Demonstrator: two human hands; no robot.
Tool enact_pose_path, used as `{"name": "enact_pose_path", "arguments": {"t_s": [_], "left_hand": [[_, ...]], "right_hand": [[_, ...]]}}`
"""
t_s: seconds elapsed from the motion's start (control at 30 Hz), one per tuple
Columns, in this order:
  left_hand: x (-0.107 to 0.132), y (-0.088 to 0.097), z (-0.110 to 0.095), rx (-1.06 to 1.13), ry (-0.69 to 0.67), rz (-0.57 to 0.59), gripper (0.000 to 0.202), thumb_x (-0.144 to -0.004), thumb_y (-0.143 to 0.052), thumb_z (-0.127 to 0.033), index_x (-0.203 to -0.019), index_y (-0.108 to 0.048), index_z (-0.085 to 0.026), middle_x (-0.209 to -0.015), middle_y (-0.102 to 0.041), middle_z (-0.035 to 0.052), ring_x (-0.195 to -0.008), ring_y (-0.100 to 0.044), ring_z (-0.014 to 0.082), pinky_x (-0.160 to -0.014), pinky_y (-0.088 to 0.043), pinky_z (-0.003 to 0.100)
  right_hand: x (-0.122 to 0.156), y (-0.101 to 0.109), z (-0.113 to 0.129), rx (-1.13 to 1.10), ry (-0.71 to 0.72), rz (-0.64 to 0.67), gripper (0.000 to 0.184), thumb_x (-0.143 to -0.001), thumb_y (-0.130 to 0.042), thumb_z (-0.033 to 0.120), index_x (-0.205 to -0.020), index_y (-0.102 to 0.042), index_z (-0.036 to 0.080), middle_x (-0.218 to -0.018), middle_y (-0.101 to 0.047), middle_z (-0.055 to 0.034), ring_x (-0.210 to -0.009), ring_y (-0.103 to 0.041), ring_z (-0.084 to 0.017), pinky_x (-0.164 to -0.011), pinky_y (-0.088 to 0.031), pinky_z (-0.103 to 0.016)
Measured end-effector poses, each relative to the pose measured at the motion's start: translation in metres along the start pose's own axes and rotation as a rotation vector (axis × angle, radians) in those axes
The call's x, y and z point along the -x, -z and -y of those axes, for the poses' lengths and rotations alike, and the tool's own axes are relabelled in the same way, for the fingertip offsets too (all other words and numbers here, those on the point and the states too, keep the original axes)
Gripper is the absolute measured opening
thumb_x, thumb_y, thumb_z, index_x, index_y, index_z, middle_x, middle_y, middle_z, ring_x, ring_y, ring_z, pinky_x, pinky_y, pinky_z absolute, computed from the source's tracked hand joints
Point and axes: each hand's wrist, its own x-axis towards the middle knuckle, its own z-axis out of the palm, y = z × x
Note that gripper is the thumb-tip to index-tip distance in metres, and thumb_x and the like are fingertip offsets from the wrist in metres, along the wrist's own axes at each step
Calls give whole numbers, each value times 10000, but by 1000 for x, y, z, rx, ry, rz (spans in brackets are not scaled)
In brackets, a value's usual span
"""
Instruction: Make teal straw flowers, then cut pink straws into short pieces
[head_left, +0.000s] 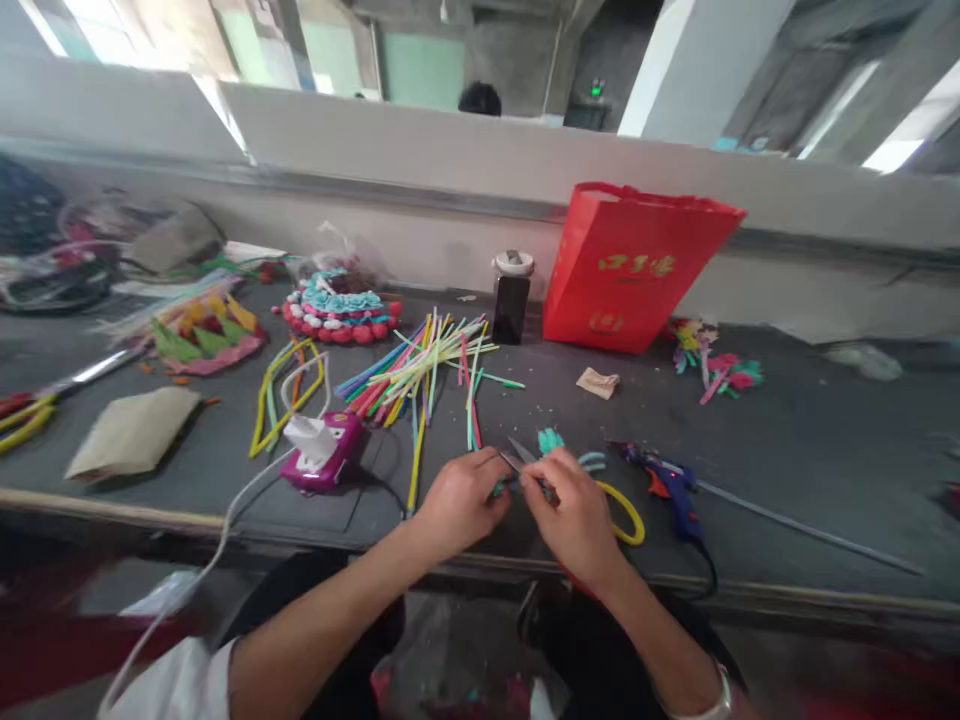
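My left hand [469, 500] is closed, with a bit of teal pipe cleaner [499, 487] showing at its fingertips. Right beside it, my right hand [574, 510] grips scissors [523, 452]; their blades point up and left between the hands, partly apart. The scissors' handle is mostly hidden under my palm. Just beyond the fingers lies a teal fuzzy piece [550, 440], and a yellow pipe cleaner loop [626, 515] curves out by my right hand. A pile of many-coloured pipe cleaners [420, 370] spreads on the table ahead to the left.
To the right lies a blue glue gun [671, 485] with a long glue stick [810, 525]. A purple power strip [326, 465] with a white plug sits left. Behind stand a black jar [511, 305] and a red paper bag [634, 275]. Large yellow-handled scissors [30, 420] lie far left.
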Motion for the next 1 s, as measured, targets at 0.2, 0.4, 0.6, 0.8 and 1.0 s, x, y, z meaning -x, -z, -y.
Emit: {"name": "enact_pose_path", "arguments": {"t_s": [0.2,0.4,0.6,0.8,1.0], "left_hand": [[4,1,2,119,-32,-22,178,-737,-529,-27,-815,-583,-178,-773,-607,10,-731,-603,148,-681,-464,243],[4,-1,5,105,-14,-107,232,-768,-556,-35,-936,-603,-188,-864,-655,20,-825,-640,154,-771,-494,254],[4,-1,6,71,-129,-49,272,-808,-534,-26,-1016,-596,-189,-920,-661,37,-845,-650,153,-762,-516,240],[3,0,1,101,-202,-47,265,-810,-525,-10,-997,-609,-177,-916,-665,48,-851,-648,152,-779,-524,237],[4,0,2,49,-195,37,310,-789,-525,-11,-1036,-620,-172,-948,-670,60,-877,-650,168,-785,-527,250]], "right_hand": [[-6,2,-9,46,29,-1,163,-947,-563,250,-830,-668,208,-857,-617,-49,-848,-571,-229,-778,-419,-339],[-10,4,-12,-106,-73,46,144,-936,-592,265,-826,-676,223,-776,-670,-10,-776,-597,-201,-746,-429,-304],[-11,2,-14,-170,-159,87,133,-920,-592,265,-870,-707,221,-806,-696,-20,-774,-619,-202,-746,-429,-294],[-14,4,-15,-210,-165,137,150,-904,-574,237,-840,-710,222,-772,-715,-11,-725,-626,-192,-686,-439,-275],[-14,4,-16,-220,-144,171,177,-920,-543,247,-884,-715,229,-813,-731,-21,-777,-645,-205,-733,-459,-290]]}}
